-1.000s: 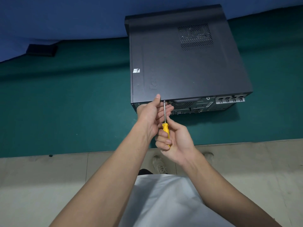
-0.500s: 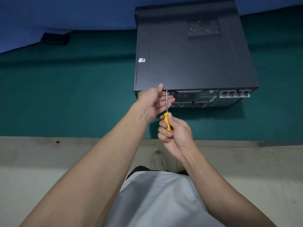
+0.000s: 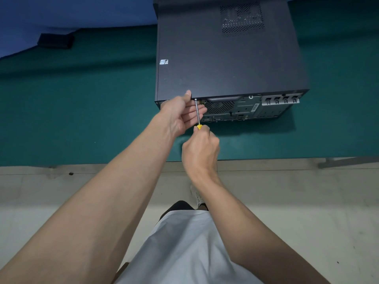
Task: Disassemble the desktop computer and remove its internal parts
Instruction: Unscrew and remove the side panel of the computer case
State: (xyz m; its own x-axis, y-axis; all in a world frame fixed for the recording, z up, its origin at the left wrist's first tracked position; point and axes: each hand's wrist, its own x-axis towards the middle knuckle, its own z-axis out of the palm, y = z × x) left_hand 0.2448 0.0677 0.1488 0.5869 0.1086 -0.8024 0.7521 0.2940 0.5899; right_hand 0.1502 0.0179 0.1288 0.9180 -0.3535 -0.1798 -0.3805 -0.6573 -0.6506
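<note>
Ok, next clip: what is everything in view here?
mat: one, green, on the table
computer case: one, black, on the mat, ports facing the person
sticker: one, pale, on the case's top panel
screwdriver: one, yellow handle, silver shaft, tip at the case's rear edge
cloth: one, blue, behind the mat
box: one, black, far left
floor: one, pale tiles, near side
shoe: one, white, on the floor
shirt: one, white, bottom centre
left hand: one, thumb on the case's top edge
right hand: one, grips the screwdriver handle

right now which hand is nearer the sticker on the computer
Left. The left hand touches the computer at its near edge, below the sticker; the right hand grips the screwdriver farther back.
</note>
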